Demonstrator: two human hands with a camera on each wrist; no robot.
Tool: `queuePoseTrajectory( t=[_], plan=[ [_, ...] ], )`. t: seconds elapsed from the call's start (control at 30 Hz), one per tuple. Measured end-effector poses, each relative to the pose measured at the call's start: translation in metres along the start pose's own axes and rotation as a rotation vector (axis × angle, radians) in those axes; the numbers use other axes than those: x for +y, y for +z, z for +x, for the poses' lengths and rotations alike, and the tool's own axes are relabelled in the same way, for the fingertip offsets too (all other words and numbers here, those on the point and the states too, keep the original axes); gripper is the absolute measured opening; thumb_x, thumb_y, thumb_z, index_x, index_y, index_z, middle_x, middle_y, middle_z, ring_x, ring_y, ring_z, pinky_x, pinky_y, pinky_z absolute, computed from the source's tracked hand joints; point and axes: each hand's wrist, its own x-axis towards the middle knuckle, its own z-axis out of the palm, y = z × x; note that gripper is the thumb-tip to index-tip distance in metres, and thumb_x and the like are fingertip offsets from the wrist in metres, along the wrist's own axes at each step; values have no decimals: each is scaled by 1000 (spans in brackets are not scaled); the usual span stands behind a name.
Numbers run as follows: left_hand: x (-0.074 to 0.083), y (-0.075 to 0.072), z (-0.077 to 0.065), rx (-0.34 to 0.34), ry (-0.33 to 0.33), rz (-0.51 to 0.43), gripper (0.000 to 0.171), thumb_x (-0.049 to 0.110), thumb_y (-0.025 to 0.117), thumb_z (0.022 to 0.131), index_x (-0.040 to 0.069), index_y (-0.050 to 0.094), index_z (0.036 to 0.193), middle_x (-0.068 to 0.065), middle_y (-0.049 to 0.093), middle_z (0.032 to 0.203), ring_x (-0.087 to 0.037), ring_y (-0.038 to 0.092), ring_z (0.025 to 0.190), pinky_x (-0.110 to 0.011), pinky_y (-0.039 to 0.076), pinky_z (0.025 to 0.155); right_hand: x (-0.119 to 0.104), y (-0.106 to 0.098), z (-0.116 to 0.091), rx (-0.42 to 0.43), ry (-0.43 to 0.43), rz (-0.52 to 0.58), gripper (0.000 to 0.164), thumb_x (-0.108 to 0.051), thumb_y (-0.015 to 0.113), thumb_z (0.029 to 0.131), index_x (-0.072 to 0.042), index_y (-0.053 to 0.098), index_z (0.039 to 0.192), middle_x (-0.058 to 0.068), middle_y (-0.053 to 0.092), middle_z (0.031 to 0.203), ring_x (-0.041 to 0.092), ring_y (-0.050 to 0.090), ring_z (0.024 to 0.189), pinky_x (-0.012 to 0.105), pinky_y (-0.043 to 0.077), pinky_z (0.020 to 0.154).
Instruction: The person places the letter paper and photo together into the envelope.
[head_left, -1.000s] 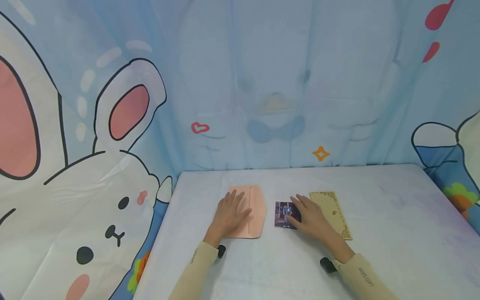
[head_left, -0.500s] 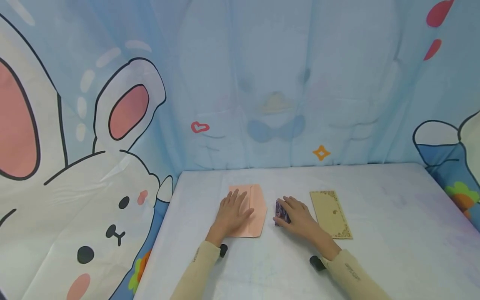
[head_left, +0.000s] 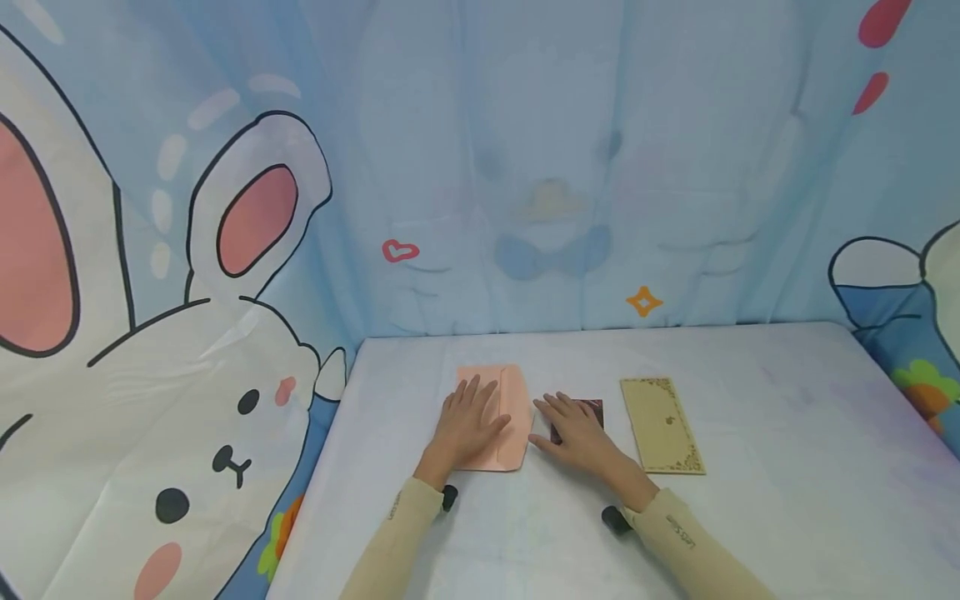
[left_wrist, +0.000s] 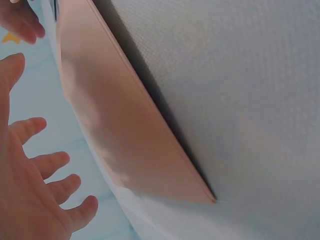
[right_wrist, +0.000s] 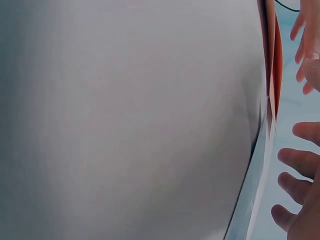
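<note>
A pink envelope (head_left: 516,417) lies on the table with its flap toward the right. Over it is my left hand (head_left: 465,425), fingers spread. In the left wrist view the fingers (left_wrist: 50,163) stand apart from the envelope's face. My right hand (head_left: 577,440) reaches over a small dark photo (head_left: 595,411), covering most of it; only the upper right part and a sliver at the left show. Its fingers are extended and loosely spread, the tips near the envelope's right side. In the right wrist view, the fingers (right_wrist: 297,162) show nothing between them.
A gold card with a patterned border (head_left: 663,427) lies flat to the right of the photo. A white cloth covers the table (head_left: 795,467). Behind it hangs a blue curtain (head_left: 555,100) printed with cartoon figures, including a large rabbit (head_left: 225,367) at the left.
My right hand has slid left across the photo, from its right side toward the envelope. The photo keeps about the same place. My left hand has barely moved.
</note>
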Motion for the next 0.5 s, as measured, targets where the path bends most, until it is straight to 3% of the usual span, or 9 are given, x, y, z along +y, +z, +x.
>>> queuePoseTrajectory(
  t=[0.2, 0.5],
  plan=[
    [0, 4, 2, -19, -14, 14, 72, 65, 38, 101, 24, 29, 159, -14, 24, 166, -39, 23, 153, -61, 27, 118, -2, 5, 4, 22, -41, -19, 63, -48, 63, 96, -8, 54, 144, 21, 49, 152, 43, 40, 144, 68, 28, 114],
    [3, 5, 3, -59, -50, 17, 70, 64, 40, 101, 26, 30, 159, -14, 22, 167, -41, 20, 154, -66, 22, 118, -15, 8, 11, -73, -75, -37, 57, -43, 60, 99, -4, 57, 140, 23, 48, 151, 44, 42, 142, 67, 27, 114]
  ],
)
